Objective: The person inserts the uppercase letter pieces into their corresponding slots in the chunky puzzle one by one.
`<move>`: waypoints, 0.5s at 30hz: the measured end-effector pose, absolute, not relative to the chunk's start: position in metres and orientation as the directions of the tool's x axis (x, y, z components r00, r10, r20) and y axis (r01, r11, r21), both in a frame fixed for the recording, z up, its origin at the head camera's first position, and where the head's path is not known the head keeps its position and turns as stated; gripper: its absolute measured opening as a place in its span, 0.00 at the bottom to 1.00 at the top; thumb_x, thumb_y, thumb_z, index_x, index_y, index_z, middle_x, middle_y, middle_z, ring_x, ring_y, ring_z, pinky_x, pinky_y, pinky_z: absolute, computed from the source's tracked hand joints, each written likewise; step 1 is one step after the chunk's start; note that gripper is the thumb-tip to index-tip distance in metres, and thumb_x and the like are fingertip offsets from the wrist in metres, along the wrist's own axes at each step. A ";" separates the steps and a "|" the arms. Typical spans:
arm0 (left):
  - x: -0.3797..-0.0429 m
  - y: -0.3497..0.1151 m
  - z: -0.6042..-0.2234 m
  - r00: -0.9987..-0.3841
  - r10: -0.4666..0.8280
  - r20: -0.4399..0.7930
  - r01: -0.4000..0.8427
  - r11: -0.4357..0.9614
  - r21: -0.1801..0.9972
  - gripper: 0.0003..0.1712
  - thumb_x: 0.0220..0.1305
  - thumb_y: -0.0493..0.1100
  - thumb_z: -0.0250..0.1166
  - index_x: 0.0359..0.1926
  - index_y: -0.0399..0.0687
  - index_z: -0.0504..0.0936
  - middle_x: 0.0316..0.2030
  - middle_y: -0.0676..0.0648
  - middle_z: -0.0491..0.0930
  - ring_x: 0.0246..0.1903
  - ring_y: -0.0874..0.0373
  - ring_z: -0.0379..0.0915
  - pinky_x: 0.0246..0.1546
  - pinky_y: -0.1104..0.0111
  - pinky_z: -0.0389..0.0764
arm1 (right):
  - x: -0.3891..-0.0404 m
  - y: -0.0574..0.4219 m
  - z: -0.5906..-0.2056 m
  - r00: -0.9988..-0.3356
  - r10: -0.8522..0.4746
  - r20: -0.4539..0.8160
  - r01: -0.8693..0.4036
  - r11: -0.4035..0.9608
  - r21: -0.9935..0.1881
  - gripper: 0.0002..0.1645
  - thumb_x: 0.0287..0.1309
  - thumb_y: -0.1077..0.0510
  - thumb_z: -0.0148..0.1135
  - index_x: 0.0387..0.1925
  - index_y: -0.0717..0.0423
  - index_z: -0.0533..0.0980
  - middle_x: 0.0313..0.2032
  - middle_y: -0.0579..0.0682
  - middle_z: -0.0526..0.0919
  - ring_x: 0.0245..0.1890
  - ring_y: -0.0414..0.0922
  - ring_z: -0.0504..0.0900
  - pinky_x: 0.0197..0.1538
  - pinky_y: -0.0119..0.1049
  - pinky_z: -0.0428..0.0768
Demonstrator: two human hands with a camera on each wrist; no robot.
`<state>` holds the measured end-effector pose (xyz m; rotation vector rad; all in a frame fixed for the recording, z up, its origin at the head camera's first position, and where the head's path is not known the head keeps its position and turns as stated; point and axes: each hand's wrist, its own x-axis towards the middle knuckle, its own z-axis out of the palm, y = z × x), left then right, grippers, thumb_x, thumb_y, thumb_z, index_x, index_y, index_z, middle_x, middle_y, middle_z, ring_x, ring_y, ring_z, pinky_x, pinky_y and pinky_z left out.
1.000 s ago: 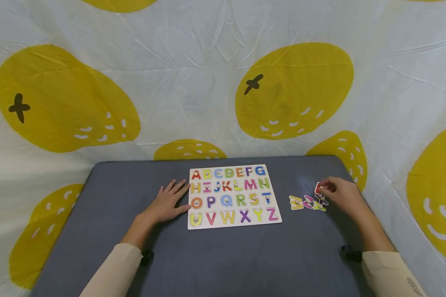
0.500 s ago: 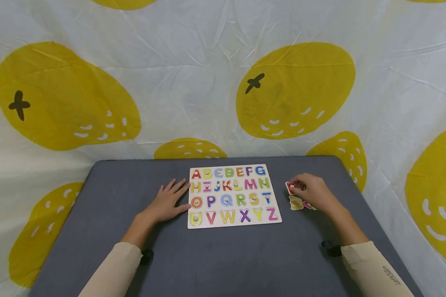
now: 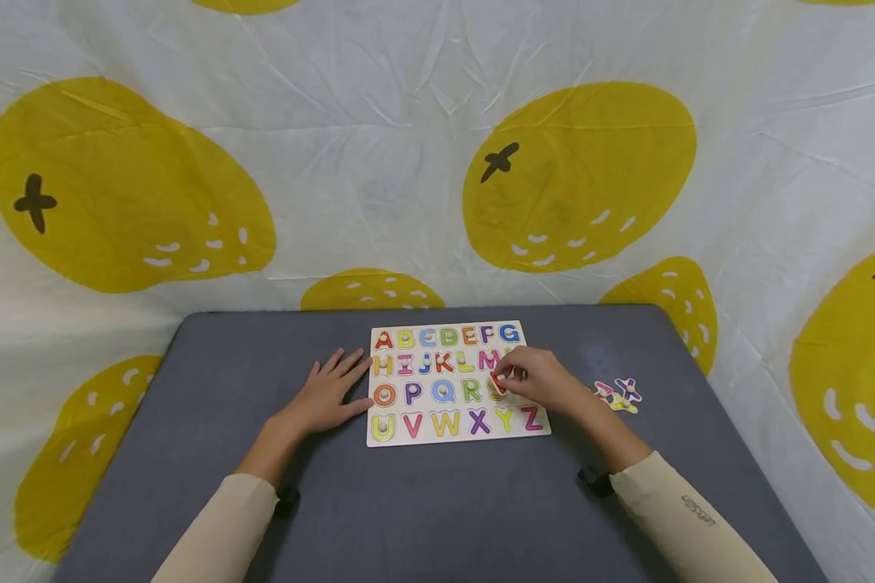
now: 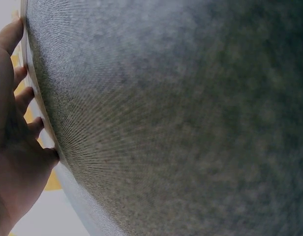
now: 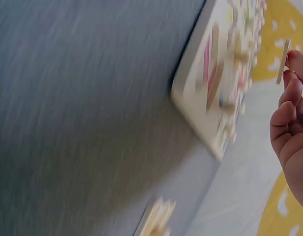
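Note:
An alphabet puzzle board (image 3: 423, 411) with rows of coloured letters lies on the grey table. Many of its letters carry small knobs. My left hand (image 3: 328, 397) lies flat on the table, its thumb and fingertips at the board's left edge; the left wrist view catches the hand (image 4: 18, 123) against that edge. Above the right part of the board, my right hand (image 3: 543, 376) pinches a small red letter piece (image 3: 497, 383). In the right wrist view that thin wooden piece (image 5: 284, 61) appears edge-on between thumb and finger, clear of the board. Its exact letter cannot be made out.
Right of the board, loose knobbed letter pieces lie close together: a purple one (image 3: 629, 390), a yellow one (image 3: 625, 405) and a pink one (image 3: 602, 392). My right forearm covers part of that spot. A fruit-patterned cloth (image 3: 408, 202) hangs behind the table (image 3: 437, 502).
My right hand has moved left from the loose pieces to over the board, carrying the red letter piece. My left hand has stayed in place.

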<state>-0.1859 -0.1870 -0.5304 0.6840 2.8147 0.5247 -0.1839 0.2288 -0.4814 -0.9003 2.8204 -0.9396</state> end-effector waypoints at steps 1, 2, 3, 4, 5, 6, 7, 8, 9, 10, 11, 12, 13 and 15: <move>-0.186 -0.187 -0.530 -0.874 0.474 -0.109 0.403 0.831 0.383 0.47 0.71 0.66 0.61 0.82 0.55 0.56 0.82 0.44 0.53 0.81 0.34 0.40 0.73 0.28 0.44 | -0.184 0.223 -0.482 -0.824 -0.550 0.138 -0.522 0.642 -0.562 0.05 0.61 0.62 0.72 0.39 0.53 0.86 0.33 0.42 0.84 0.32 0.36 0.78 0.36 0.30 0.79; -0.186 -0.187 -0.530 -0.874 0.474 -0.109 0.402 0.831 0.385 0.47 0.71 0.66 0.61 0.82 0.55 0.57 0.81 0.44 0.53 0.81 0.34 0.40 0.73 0.28 0.44 | -0.183 0.218 -0.482 -0.819 -0.559 0.129 -0.522 0.632 -0.572 0.05 0.61 0.62 0.73 0.39 0.52 0.86 0.33 0.42 0.84 0.32 0.35 0.78 0.36 0.30 0.79; -0.186 -0.186 -0.530 -0.874 0.474 -0.108 0.402 0.830 0.386 0.47 0.71 0.66 0.61 0.82 0.55 0.57 0.81 0.44 0.53 0.81 0.34 0.40 0.73 0.29 0.44 | -0.183 0.212 -0.482 -0.811 -0.572 0.125 -0.528 0.623 -0.577 0.05 0.61 0.62 0.72 0.39 0.52 0.86 0.33 0.41 0.84 0.32 0.35 0.78 0.36 0.30 0.79; -0.187 -0.186 -0.529 -0.874 0.474 -0.107 0.402 0.829 0.389 0.47 0.71 0.66 0.61 0.82 0.55 0.57 0.81 0.44 0.53 0.81 0.34 0.40 0.73 0.29 0.43 | -0.182 0.206 -0.483 -0.804 -0.583 0.117 -0.532 0.618 -0.579 0.05 0.62 0.61 0.72 0.39 0.51 0.86 0.33 0.40 0.84 0.32 0.34 0.78 0.36 0.30 0.79; -0.187 -0.186 -0.529 -0.875 0.473 -0.106 0.401 0.829 0.390 0.47 0.71 0.66 0.61 0.82 0.55 0.57 0.81 0.44 0.53 0.81 0.34 0.40 0.73 0.29 0.43 | -0.181 0.199 -0.483 -0.797 -0.594 0.111 -0.536 0.611 -0.582 0.05 0.62 0.61 0.72 0.39 0.51 0.86 0.33 0.40 0.84 0.32 0.34 0.78 0.36 0.30 0.79; -0.187 -0.186 -0.529 -0.876 0.471 -0.106 0.399 0.831 0.388 0.47 0.71 0.66 0.62 0.82 0.55 0.57 0.81 0.44 0.53 0.81 0.34 0.40 0.73 0.29 0.43 | -0.181 0.192 -0.482 -0.786 -0.609 0.104 -0.544 0.603 -0.583 0.05 0.62 0.61 0.72 0.39 0.51 0.86 0.33 0.40 0.85 0.32 0.34 0.78 0.36 0.29 0.78; -0.187 -0.186 -0.529 -0.877 0.469 -0.107 0.397 0.832 0.388 0.47 0.71 0.66 0.62 0.82 0.55 0.57 0.81 0.44 0.53 0.81 0.34 0.40 0.73 0.29 0.43 | -0.180 0.185 -0.482 -0.778 -0.621 0.093 -0.546 0.596 -0.589 0.04 0.62 0.60 0.72 0.40 0.51 0.86 0.34 0.41 0.85 0.33 0.34 0.78 0.37 0.29 0.78; -0.187 -0.186 -0.528 -0.878 0.466 -0.111 0.394 0.834 0.387 0.47 0.71 0.66 0.62 0.82 0.55 0.56 0.81 0.44 0.53 0.81 0.35 0.40 0.73 0.29 0.43 | -0.179 0.177 -0.483 -0.767 -0.636 0.085 -0.553 0.588 -0.591 0.04 0.63 0.60 0.72 0.40 0.51 0.86 0.35 0.41 0.85 0.33 0.35 0.78 0.37 0.29 0.78; -0.187 -0.187 -0.528 -0.879 0.464 -0.112 0.393 0.836 0.384 0.47 0.70 0.65 0.62 0.82 0.55 0.56 0.81 0.44 0.53 0.81 0.34 0.40 0.73 0.29 0.43 | -0.178 0.170 -0.483 -0.755 -0.651 0.078 -0.562 0.582 -0.588 0.04 0.63 0.59 0.71 0.40 0.51 0.86 0.36 0.42 0.85 0.33 0.35 0.78 0.37 0.29 0.78; -0.186 -0.187 -0.528 -0.879 0.463 -0.113 0.391 0.837 0.382 0.48 0.70 0.65 0.62 0.82 0.54 0.56 0.81 0.43 0.53 0.81 0.34 0.40 0.73 0.29 0.43 | -0.177 0.162 -0.483 -0.744 -0.664 0.069 -0.569 0.577 -0.586 0.04 0.64 0.59 0.71 0.40 0.51 0.86 0.36 0.43 0.85 0.33 0.36 0.78 0.37 0.29 0.78; -0.186 -0.187 -0.528 -0.880 0.460 -0.117 0.388 0.839 0.382 0.48 0.70 0.66 0.62 0.82 0.55 0.56 0.82 0.43 0.53 0.81 0.34 0.40 0.73 0.29 0.43 | -0.176 0.155 -0.484 -0.731 -0.679 0.066 -0.580 0.568 -0.584 0.04 0.64 0.59 0.71 0.40 0.51 0.86 0.37 0.43 0.85 0.34 0.36 0.78 0.38 0.29 0.78; -0.186 -0.187 -0.528 -0.880 0.459 -0.122 0.386 0.840 0.382 0.48 0.70 0.66 0.62 0.82 0.55 0.56 0.82 0.44 0.53 0.81 0.34 0.40 0.73 0.29 0.43 | -0.175 0.148 -0.485 -0.719 -0.693 0.062 -0.590 0.560 -0.581 0.03 0.64 0.59 0.71 0.40 0.52 0.86 0.37 0.44 0.85 0.34 0.37 0.78 0.38 0.28 0.78; -0.186 -0.187 -0.528 -0.879 0.460 -0.126 0.384 0.839 0.385 0.48 0.70 0.66 0.62 0.82 0.55 0.56 0.82 0.44 0.52 0.81 0.35 0.39 0.73 0.29 0.42 | -0.173 0.142 -0.487 -0.710 -0.702 0.058 -0.598 0.558 -0.575 0.03 0.64 0.59 0.71 0.39 0.51 0.86 0.37 0.44 0.85 0.34 0.37 0.78 0.38 0.28 0.77; -0.186 -0.186 -0.528 -0.877 0.462 -0.130 0.384 0.837 0.390 0.48 0.70 0.67 0.62 0.82 0.55 0.55 0.82 0.44 0.52 0.81 0.35 0.39 0.73 0.29 0.42 | -0.171 0.130 -0.489 -0.689 -0.722 0.052 -0.616 0.547 -0.567 0.03 0.64 0.59 0.71 0.39 0.51 0.86 0.35 0.44 0.84 0.33 0.36 0.77 0.38 0.27 0.77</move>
